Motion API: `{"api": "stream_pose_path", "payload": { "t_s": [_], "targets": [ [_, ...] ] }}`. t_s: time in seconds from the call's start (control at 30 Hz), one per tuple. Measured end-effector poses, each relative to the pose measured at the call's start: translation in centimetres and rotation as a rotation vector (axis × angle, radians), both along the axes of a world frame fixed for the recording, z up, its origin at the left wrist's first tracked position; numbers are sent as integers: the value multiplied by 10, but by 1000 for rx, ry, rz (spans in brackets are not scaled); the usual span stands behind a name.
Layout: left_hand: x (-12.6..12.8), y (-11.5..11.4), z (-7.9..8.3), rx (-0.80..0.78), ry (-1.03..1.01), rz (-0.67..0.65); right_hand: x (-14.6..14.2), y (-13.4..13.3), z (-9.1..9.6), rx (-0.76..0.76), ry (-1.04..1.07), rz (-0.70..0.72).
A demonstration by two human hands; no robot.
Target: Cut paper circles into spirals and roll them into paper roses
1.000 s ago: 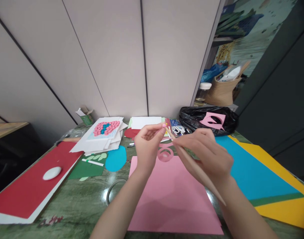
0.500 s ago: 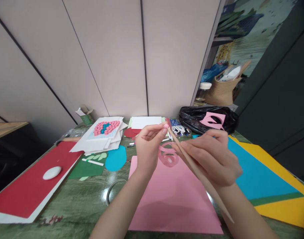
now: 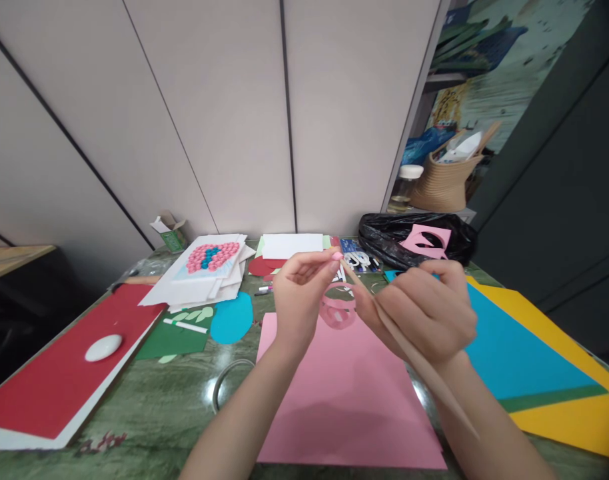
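My left hand [image 3: 299, 293] is raised over the table with thumb and fingertips pinched on the end of a pink paper strip [image 3: 337, 311], whose loose spiral curl hangs between my hands. My right hand [image 3: 424, 313] is closed around a long thin wooden stick [image 3: 424, 373]. The stick's tip meets the strip at my left fingertips, and its tail runs down past my right wrist. Below both hands lies a pink paper sheet [image 3: 349, 400] on the green marble table [image 3: 149, 413].
Blue [image 3: 514, 353] and yellow [image 3: 574, 407] sheets lie to the right. A red sheet on white board with a white oval object [image 3: 103, 347] lies at left. Behind are white cards with a pink-and-blue rolled-paper piece [image 3: 212, 257], green and blue cutouts, and a black bag [image 3: 414, 240].
My right hand has rolled the stick and shifted slightly, and the pink curl has turned and tightened near the stick's tip. My left hand has stayed pinched in almost the same place.
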State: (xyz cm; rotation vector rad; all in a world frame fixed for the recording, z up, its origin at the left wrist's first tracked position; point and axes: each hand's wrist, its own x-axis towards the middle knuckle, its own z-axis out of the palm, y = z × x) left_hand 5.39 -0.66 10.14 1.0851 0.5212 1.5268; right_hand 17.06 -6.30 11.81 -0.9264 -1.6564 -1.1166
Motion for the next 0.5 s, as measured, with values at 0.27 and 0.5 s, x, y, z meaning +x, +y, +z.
{"api": "stream_pose_path", "payload": {
  "t_s": [0.27, 0.5],
  "targets": [
    [-1, 1, 0, -8, 2, 22, -11, -8, 7, -267, 179, 99],
    [-3, 4, 2, 25, -38, 68, -5, -8, -5, -250, 206, 293]
  ]
}}
